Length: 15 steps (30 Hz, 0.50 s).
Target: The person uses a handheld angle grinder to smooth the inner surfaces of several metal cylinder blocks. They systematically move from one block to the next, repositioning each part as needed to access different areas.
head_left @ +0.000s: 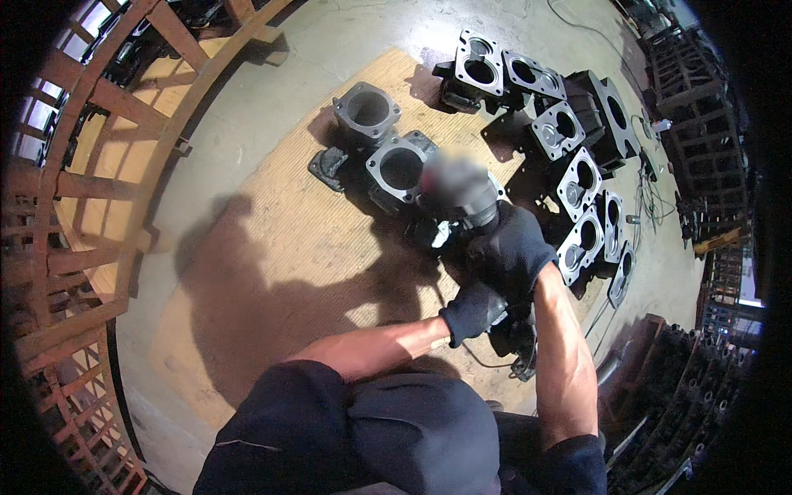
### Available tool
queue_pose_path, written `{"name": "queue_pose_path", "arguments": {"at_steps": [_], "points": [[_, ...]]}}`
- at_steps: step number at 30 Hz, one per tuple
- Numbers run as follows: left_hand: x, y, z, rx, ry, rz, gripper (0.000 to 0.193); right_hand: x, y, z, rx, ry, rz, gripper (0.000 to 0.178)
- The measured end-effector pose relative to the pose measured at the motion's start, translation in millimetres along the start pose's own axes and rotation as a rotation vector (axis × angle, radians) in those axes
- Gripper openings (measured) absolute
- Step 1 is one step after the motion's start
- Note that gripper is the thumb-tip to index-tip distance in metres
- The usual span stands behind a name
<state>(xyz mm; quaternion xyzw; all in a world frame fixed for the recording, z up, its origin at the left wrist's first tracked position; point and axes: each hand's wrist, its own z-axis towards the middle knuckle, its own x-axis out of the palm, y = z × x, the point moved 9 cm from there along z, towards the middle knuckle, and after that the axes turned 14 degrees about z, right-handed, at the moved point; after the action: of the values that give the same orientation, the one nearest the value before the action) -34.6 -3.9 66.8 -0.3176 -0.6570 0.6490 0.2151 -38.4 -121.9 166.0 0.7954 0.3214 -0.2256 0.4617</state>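
Observation:
My right hand (516, 252), in a dark glove, is closed round the body of a dark corded power tool. My left hand (474, 313), gloved too, grips lower, beside the tool's rear part (513, 338), where a cord trails off. Ahead of my right hand is a round dark part (474, 202), its top blurred, so I cannot make out its kind. It overlaps the right side of a square-flanged metal casting (400, 169) with a wide round bore. Whether the two touch is hidden. A second flanged casting (367, 107) stands just behind.
Several black castings with bright machined faces (577, 181) stand in rows on the right. Beneath the work lies a ribbed tan board (272, 247). A rusty metal crate (124, 206) borders the left; dark stacked parts (676, 388) sit at lower right. Cables (652, 202) lie on the floor.

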Motion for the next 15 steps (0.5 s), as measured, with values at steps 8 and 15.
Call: {"name": "queue_pose_path", "arguments": {"at_steps": [8, 15], "points": [[17, 21, -34, -0.241, -0.097, -0.976, 0.048, 25, 5, -30, -0.009, 0.115, 0.017, 0.044], [20, -17, 3, 0.154, -0.172, 0.397, 0.040, -15, 11, -21, 0.045, 0.026, 0.010, 0.045]]}}
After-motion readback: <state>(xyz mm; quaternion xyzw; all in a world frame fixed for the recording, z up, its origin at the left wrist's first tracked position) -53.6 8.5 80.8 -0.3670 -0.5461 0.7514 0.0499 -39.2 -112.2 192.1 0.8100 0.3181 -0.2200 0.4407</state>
